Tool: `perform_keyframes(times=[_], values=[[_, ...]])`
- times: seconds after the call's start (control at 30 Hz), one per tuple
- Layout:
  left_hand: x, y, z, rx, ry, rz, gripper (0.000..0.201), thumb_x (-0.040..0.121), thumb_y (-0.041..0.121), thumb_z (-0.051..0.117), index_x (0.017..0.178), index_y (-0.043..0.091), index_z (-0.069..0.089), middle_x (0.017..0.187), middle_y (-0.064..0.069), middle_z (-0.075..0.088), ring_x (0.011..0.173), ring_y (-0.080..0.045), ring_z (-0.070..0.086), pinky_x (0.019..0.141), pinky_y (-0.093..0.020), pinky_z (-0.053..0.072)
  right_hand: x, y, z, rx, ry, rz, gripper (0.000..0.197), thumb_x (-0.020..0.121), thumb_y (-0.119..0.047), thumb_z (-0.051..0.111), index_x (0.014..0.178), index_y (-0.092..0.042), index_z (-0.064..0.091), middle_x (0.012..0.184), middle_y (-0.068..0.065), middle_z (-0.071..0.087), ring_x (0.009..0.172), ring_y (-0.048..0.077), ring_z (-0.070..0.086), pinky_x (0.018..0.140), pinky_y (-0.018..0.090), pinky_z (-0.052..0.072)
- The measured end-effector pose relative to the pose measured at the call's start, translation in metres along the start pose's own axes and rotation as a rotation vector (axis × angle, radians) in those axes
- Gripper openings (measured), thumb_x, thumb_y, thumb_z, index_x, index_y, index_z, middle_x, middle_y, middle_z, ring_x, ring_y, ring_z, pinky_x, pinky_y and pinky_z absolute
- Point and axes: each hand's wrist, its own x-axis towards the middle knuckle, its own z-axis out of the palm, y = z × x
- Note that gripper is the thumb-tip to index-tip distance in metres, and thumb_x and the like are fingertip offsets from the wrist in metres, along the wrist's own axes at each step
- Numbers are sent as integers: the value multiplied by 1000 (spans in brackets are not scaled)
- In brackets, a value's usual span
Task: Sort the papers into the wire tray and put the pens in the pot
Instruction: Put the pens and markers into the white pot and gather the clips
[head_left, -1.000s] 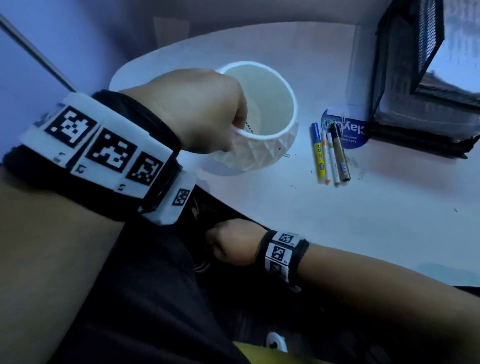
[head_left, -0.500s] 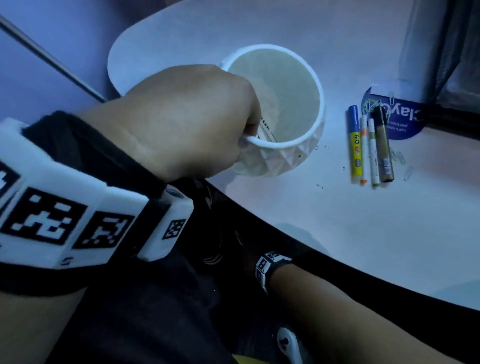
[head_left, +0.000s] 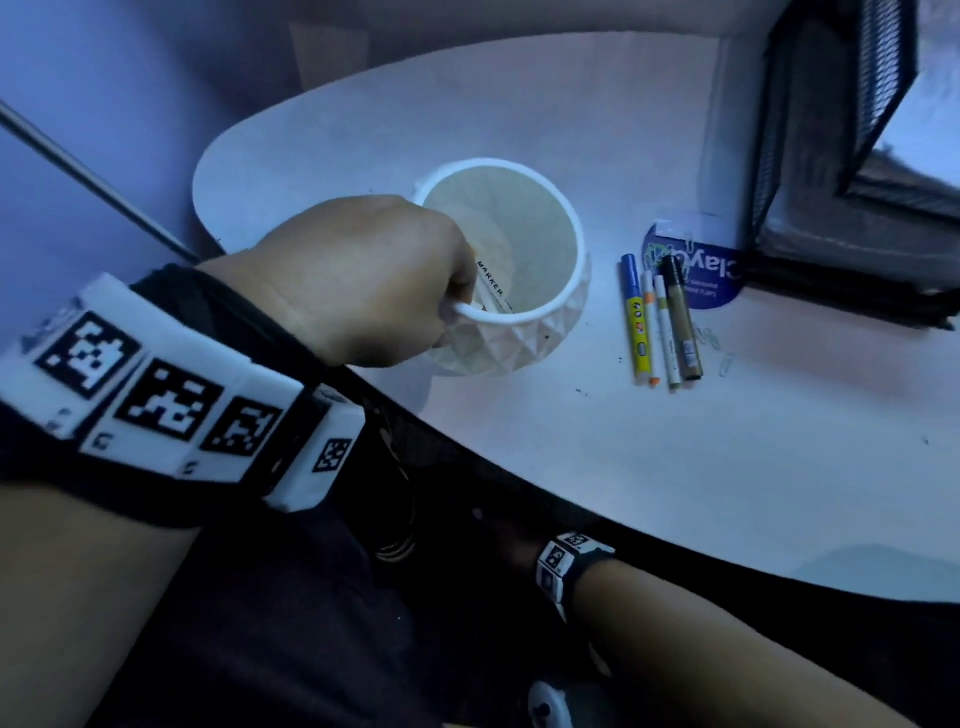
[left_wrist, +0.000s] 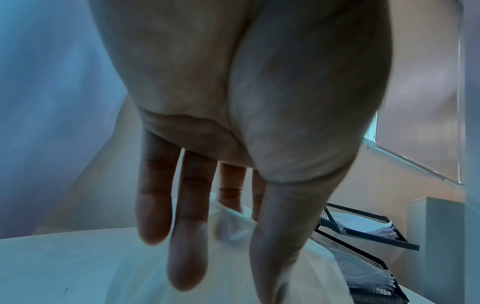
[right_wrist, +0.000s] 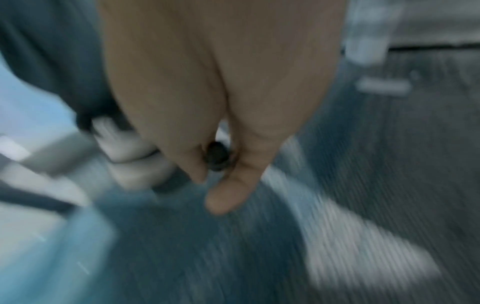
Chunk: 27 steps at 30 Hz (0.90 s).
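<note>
While your white table (head_left: 597, 467) fills most of the head view, the black wire tray (head_left: 831, 156) takes up the upper right corner, and from the left wrist cam you can see papers (left_wrist: 363, 275) lying in its tiers. Next biggest is the white faceted pot (head_left: 519, 332), sitting center frame, slightly left.

Your left hand (head_left: 353, 280) is at the pot's near-left rim, thumb on the outside wall and at least two fingers (left_wrist: 231, 185) dipped inside, so it's pinching the rim. A white marker (head_left: 491, 286) labelled MARKER pokes out by your knuckles and leans down into the pot; can't tell if you're actually gripping it too.

Right of the pot, four pens (head_left: 662, 327) lie side by side on the table, their tops touching a round blue sticker (head_left: 711, 280), with a few paper clips (head_left: 714, 345) just beside them.

Your right hand (right_wrist: 221, 123) is down below the table edge, lower middle of the frame, curled around a small dark thing (right_wrist: 217, 157). It's too blurry to say what.
</note>
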Motion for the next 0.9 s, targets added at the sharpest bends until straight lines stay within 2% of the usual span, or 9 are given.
perform_keyframes(times=[0.1,0.17,0.23,0.33,0.4,0.47,0.63,0.77,0.9], values=[[-6,-2,0,-2,-2,47,16,83,34,75,99,37,74,91,5,69,91,-24,62,75,-33,51,-49,-50,-52,-99,-85,-183,41,108,-32,47,141,-9,55,143,17,58,130,32,56,109,33,41],[-7,-1,-1,-18,-21,32,18,83,33,76,100,37,74,92,6,68,92,-22,62,74,-31,48,-87,-76,-93,-179,-91,-249,28,102,-24,57,125,-8,61,123,20,68,112,36,65,88,32,48],[-7,-1,-1,-20,-25,41,20,82,32,77,101,37,74,95,5,70,94,-22,63,75,-31,48,-131,-91,-132,-249,-4,-303,29,91,-37,62,108,-14,68,104,12,73,97,32,69,77,32,51],[-9,0,-2,-24,-37,46,20,81,32,80,99,37,73,98,4,70,93,-22,62,73,-30,44,-193,-107,-194,-181,83,-262,40,74,-56,69,95,-23,75,87,-7,74,78,6,69,73,23,55],[-9,2,-2,-29,-41,51,18,81,32,80,97,37,72,99,4,69,92,-21,61,72,-29,42,-224,-104,-234,-100,214,-226,17,82,-39,73,93,-26,78,79,-13,72,67,-1,68,66,17,55],[-9,6,-3,-25,-40,69,18,82,29,78,99,35,73,99,4,68,92,-22,62,72,-29,42,-251,-96,-271,32,416,-220,13,87,-15,71,90,-25,79,70,-10,73,60,7,71,61,22,57],[-4,22,-6,-12,-47,141,21,81,27,76,101,35,74,98,5,69,93,-21,64,74,-29,48,-286,-92,-321,467,902,-358,19,88,6,68,83,-11,75,63,3,72,56,19,69,66,39,58],[-1,32,-5,-31,-45,195,24,81,31,78,104,38,74,95,8,66,96,-20,65,77,-30,51,-255,-108,-314,597,1019,-374,20,87,5,69,80,-13,73,66,7,71,58,21,68,67,45,61],[2,40,-5,-63,-34,231,26,82,36,77,107,39,73,94,8,62,91,-20,61,72,-30,45,-210,-121,-296,491,953,-351,12,84,-9,79,91,-20,80,85,-1,80,82,12,76,87,35,62]])
